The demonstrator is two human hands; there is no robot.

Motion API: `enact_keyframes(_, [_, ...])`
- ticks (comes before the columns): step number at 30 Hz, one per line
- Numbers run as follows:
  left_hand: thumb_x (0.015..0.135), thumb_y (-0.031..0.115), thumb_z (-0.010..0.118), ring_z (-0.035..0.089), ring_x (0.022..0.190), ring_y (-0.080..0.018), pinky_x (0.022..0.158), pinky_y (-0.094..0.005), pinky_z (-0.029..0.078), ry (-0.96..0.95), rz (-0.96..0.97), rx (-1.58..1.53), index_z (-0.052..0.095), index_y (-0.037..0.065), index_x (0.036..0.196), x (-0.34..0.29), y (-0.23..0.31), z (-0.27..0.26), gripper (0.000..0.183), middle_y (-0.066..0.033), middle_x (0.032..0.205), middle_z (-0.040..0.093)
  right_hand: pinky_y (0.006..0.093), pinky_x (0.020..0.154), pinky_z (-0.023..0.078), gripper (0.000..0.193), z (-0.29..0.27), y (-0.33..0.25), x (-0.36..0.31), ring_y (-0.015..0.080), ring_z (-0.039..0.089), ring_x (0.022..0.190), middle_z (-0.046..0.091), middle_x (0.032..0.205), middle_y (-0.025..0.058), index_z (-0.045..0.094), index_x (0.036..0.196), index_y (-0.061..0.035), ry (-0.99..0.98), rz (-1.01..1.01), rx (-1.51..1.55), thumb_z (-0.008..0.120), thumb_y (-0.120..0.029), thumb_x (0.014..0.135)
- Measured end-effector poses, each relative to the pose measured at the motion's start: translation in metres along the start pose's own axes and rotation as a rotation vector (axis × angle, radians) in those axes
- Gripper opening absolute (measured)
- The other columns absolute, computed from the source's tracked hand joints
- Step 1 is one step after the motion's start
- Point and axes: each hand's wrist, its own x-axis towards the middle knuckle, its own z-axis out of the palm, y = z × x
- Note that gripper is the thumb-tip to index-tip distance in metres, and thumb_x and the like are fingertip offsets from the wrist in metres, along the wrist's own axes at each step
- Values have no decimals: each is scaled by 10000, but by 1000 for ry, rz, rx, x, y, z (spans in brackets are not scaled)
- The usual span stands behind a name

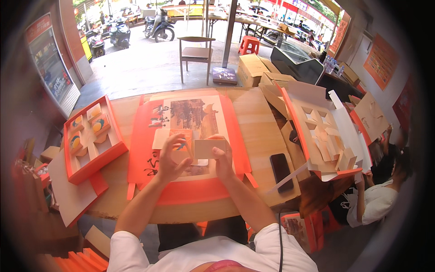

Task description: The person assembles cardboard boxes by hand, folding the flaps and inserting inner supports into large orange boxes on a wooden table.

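Over a flat red printed sheet [210, 186] on the wooden table, both my hands are raised close together. My right hand [223, 158] pinches a small tan cardboard box [207, 148], its plain face toward me. My left hand [171, 159] curls its fingers and thumb about a small box with an orange and blue print [182, 147]; the fingers cover part of it. Beside the left fingers, a pale box flap or card [161, 137] shows over the sheet. To the left, a red gift box [118, 151] holds several small printed boxes in a cardboard insert.
A black phone [281, 171] lies right of the sheet. Farther right stands an open box with a cut-out insert [312, 136]. A person [376, 199] sits at the right. Cartons [253, 69] and a chair [196, 53] stand beyond the table; a loose lid [70, 186] leans at the left.
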Motion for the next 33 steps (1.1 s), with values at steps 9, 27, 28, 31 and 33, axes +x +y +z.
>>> enact_keyframes(9, [821, 141, 779, 585, 1038, -172, 888, -324, 484, -164, 91, 74, 572, 29, 1097, 1, -6, -11, 362, -82, 1067, 592, 284, 851, 496, 446, -2, -2, 0, 135, 567, 1022, 560, 1077, 61, 522, 1228, -40, 58, 135, 38, 598, -292, 868])
enact_keyframes(27, [904, 131, 719, 656, 869, -105, 700, -260, 549, 115, -449, -625, 497, 32, 1205, -4, -21, -8, 387, -82, 1001, 670, 301, 984, 436, 841, -15, 18, -6, 154, 522, 1230, 544, 1330, 63, 330, 1462, -10, -282, 304, 182, 657, -523, 881])
enact_keyframes(28, [902, 138, 723, 657, 874, -109, 716, -263, 553, 89, -489, -626, 499, 34, 1215, -3, -21, -7, 399, -85, 1012, 671, 298, 967, 444, 856, -30, 31, -7, 146, 530, 1215, 546, 1325, 61, 331, 1467, -8, -312, 316, 173, 677, -515, 871])
enact_keyframes(31, [925, 117, 691, 656, 858, -102, 754, -256, 545, 77, -457, -563, 500, 31, 1234, -1, -13, -3, 373, -72, 992, 676, 285, 891, 470, 853, -13, 20, -5, 109, 567, 1110, 589, 1240, 50, 384, 1430, -1, -330, 196, 114, 751, -483, 829])
enact_keyframes(33, [915, 114, 699, 641, 921, -113, 797, -267, 542, 68, -477, -501, 490, 29, 1265, -1, -6, -2, 416, -73, 1051, 652, 268, 835, 483, 787, -6, 13, 0, 85, 588, 1031, 625, 1151, 41, 436, 1378, -10, -319, 97, 100, 791, -429, 815])
